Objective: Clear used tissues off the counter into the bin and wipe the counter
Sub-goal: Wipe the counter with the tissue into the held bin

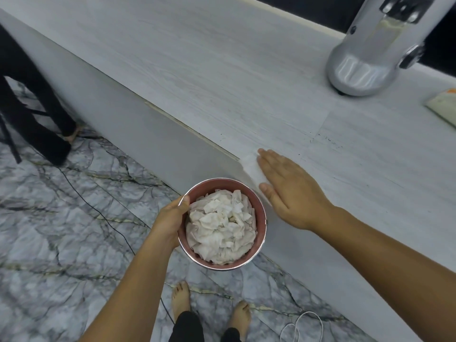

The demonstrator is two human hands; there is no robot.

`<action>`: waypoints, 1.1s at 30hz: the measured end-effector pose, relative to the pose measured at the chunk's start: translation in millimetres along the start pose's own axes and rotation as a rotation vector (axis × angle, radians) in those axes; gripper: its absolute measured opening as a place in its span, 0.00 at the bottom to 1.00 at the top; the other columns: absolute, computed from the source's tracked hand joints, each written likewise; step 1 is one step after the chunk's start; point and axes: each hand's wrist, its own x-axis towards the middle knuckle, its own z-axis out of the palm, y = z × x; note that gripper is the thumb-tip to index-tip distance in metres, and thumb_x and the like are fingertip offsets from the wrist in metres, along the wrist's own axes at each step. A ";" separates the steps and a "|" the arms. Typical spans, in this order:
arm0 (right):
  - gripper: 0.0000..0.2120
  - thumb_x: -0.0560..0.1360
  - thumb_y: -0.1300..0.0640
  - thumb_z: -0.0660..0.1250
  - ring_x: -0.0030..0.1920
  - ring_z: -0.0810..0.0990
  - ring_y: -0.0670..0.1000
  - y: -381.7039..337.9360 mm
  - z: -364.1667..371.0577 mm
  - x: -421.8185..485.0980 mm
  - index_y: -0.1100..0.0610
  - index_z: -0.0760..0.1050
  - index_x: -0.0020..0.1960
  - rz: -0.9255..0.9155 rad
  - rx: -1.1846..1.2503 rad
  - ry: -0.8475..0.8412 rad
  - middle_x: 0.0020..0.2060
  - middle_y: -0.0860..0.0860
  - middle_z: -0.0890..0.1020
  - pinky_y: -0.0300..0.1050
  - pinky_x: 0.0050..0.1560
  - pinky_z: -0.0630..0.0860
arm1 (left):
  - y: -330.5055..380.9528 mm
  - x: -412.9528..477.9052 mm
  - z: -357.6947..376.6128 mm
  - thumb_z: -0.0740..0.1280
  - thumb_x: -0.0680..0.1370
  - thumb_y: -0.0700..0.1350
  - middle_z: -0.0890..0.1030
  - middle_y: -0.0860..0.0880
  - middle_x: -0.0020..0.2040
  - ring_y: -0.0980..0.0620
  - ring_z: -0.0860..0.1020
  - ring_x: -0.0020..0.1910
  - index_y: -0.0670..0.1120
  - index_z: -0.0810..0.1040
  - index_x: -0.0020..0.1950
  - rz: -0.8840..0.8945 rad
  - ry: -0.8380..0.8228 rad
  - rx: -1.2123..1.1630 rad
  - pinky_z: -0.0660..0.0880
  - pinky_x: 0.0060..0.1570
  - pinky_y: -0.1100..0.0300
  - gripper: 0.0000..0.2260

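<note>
- Left hand (172,219) grips the rim of the round pink metal-rimmed bin (262,213), thumb hooked over the edge and fingers wrapped outside; the bin is held just below and against the front edge of the pale grey wood-grain counter (222,77).
- Right hand (288,191) lies flat and open, palm down, fingers together, pressing a white tissue sheet (253,169) at the counter's front edge; it pins the sheet and does not pinch it.
- Crumpled used white tissues (222,228) fill the bin nearly to the rim (heaped, little room left).
- Judged step: sweeping or wiping toward the edge so the sheet and crumbs drop into the bin.
- Risk: the bin mouth sits a bit left of and below the sheet, so a push straight off the edge could miss and land on the grey marble-pattern floor (61,218).
- Risk: the full heap may shed tissues if the bin tips, since one hand holds it by the rim only.
- Risk: small dark specks (328,140) lie on the counter beyond the fingers; a short stroke would leave them.
- Risk: a wide sweep right could meet the silver rounded appliance (365,70) or the cream-and-orange packet (444,104) at the frame edge.
- Writing: none readable; the packet's print is too blurred and cut off, no brand visible on the appliance or the bin.
</note>
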 end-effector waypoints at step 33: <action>0.35 0.80 0.37 0.41 0.78 0.52 0.65 196.6 -23.8 -168.0 0.58 0.51 0.79 1.048 -0.038 0.193 0.79 0.64 0.53 0.65 0.76 0.53 | -22.7 -8.2 21.6 0.62 0.84 0.50 0.82 0.36 0.64 0.33 0.80 0.63 0.41 0.79 0.67 0.046 -0.016 0.088 0.74 0.64 0.34 0.17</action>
